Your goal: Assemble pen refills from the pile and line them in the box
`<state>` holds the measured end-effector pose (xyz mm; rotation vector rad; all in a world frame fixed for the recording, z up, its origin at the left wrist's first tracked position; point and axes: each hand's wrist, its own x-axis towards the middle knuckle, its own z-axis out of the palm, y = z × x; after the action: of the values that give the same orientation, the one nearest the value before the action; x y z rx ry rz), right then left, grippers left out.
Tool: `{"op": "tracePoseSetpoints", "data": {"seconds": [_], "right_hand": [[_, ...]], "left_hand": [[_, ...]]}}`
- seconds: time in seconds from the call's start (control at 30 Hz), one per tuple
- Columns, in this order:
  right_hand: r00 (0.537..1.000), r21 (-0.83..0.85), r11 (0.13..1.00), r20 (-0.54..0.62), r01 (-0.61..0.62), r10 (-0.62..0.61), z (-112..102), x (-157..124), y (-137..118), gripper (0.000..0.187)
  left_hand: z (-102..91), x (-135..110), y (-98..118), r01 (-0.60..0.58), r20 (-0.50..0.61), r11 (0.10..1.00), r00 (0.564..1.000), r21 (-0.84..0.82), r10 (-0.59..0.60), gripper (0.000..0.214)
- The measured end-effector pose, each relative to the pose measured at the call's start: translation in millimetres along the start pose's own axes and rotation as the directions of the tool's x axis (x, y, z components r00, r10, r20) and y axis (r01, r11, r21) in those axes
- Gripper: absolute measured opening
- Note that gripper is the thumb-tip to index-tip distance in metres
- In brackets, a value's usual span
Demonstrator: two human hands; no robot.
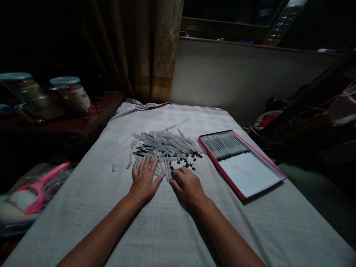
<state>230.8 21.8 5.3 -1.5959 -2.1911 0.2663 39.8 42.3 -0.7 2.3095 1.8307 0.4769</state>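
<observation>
A heap of clear pen barrels, refills and small black caps [167, 150] lies in the middle of a cloth-covered surface [172, 222]. My left hand [144, 180] lies flat on the near edge of the heap, fingers spread and open. Beside it, my right hand [187, 183] rests on the cloth with fingers curled, its fingertips pinching at a clear barrel and black caps at the heap's near edge. What it grips is too small to name.
To the right of the heap lies a shallow red-edged box [241, 165] with a row of assembled pens at its far end. Two lidded jars [71, 92] stand on a dark shelf at left. A pink-handled tool [39, 187] lies lower left. Clutter fills the right side.
</observation>
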Motion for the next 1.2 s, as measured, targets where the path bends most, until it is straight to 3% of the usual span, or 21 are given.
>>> {"op": "tracePoseSetpoints", "data": {"seconds": [0.2,0.37,0.5,0.7,0.83,0.93,1.0,1.07,1.13,1.2], "right_hand": [[0.994,0.072,0.997,-0.112,0.005,0.004,5.3,-8.6,13.9,0.015],[0.992,0.047,0.998,-0.122,-0.039,0.044,2.1,-12.9,18.4,0.006],[0.983,0.063,0.997,-0.175,-0.044,0.055,2.8,-16.3,21.4,0.009],[0.972,0.110,0.993,-0.226,-0.043,0.067,4.6,-17.3,23.5,0.014],[0.952,0.227,0.974,-0.301,0.014,0.057,2.7,-17.3,20.5,0.027],[0.947,0.219,0.972,-0.320,0.081,-0.007,1.6,-17.7,16.2,0.031],[0.947,0.182,0.976,-0.315,0.122,-0.059,1.4,-17.7,13.9,0.025],[0.944,0.168,0.973,-0.316,0.157,-0.098,1.4,-17.7,12.0,0.022],[0.940,0.171,0.969,-0.319,0.181,-0.120,1.7,-17.9,9.4,0.020],[0.937,0.166,0.964,-0.319,0.206,-0.145,2.5,-18.4,4.7,0.020]], "left_hand": [[-11.0,12.0,-6.1,-0.094,-0.185,0.994,0.977,0.054,0.102,0.036],[-16.8,25.6,-2.0,-0.185,-0.190,0.974,0.959,0.130,0.208,0.014],[-14.8,27.8,-0.9,-0.218,-0.229,0.964,0.941,0.151,0.249,0.012],[-14.9,5.0,-20.5,-0.261,-0.327,0.965,0.912,-0.002,0.246,0.019],[-18.4,-17.4,-27.7,-0.325,-0.319,0.937,0.908,-0.124,0.273,0.018],[-20.8,-26.4,-23.9,-0.335,-0.301,0.916,0.917,-0.219,0.263,0.016],[-21.9,-28.1,-19.1,-0.314,-0.291,0.892,0.931,-0.326,0.222,0.016],[-22.7,-27.5,-14.4,-0.223,-0.254,0.833,0.962,-0.505,0.104,0.015],[-23.2,-25.9,-10.7,-0.059,-0.141,0.692,0.988,-0.720,-0.063,0.017],[-23.9,-24.6,-8.2,0.100,0.009,0.497,0.983,-0.862,-0.183,0.022]]}}
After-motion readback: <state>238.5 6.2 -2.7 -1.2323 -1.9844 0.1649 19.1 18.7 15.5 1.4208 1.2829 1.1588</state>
